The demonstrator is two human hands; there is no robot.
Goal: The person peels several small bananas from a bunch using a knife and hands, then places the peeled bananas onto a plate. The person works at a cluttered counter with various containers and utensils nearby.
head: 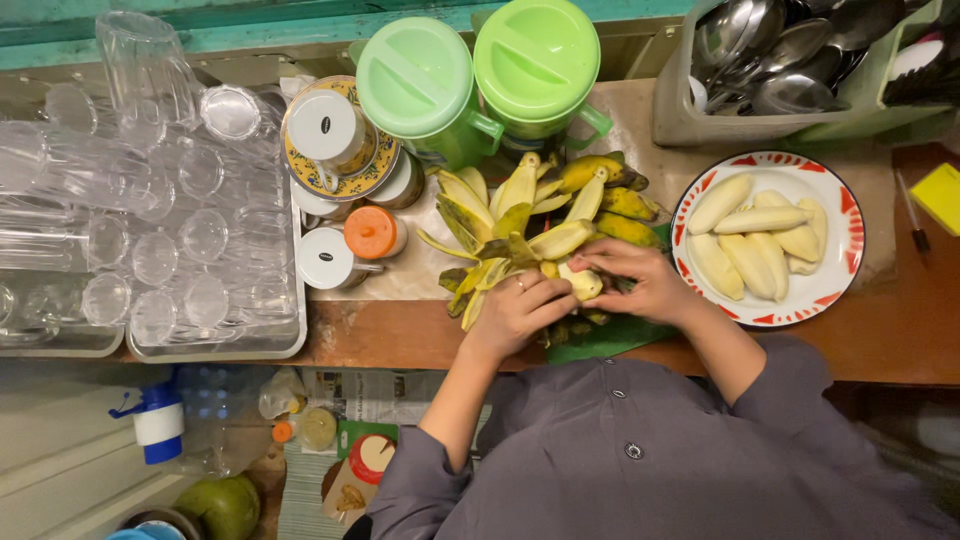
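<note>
Sitting far left: tray of clear glasses (150,200), then lidded jars (372,232) and two green pitchers (480,80).
Left hand (520,310) curling around half-peeled banana (578,283) at counter centre, pinching loosened skin.
Right hand (640,280) closing on same fruit, steadying it.
Best stripping skin lengthwise, gripping lightly, avoiding bruising.
Lying behind: banana bunch (600,195).
Waiting right: plate (840,230) holding peeled bananas (765,245).

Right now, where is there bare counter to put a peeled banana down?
Bare wooden counter shows along the near edge, between the tray of glasses and the left hand. A smaller strip lies right of the plate of peeled bananas, before the yellow pad. Around the banana peels and green jugs it is crowded.
</note>
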